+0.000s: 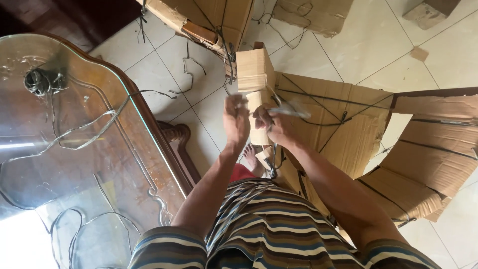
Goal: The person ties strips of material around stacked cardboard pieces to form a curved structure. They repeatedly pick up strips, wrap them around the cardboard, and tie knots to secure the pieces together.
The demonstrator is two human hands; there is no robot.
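- Head view: the left hand (236, 121) is raised with fingers curled around thin wire; it is blurred, so the exact hold is unclear.
- The right hand (273, 124) is closed on a small metal tool, probably pliers, right beside the left.
- Both hands work at a cardboard-wrapped piece (255, 82) that stands upright just in front of them on the tile floor (358, 45).
- Judging by the scene, the wrapping is partly done: dark wire (318, 97) already crosses the cardboard panels (423, 159) at right, while loose strands lie on the glass table (74, 129) and floor.
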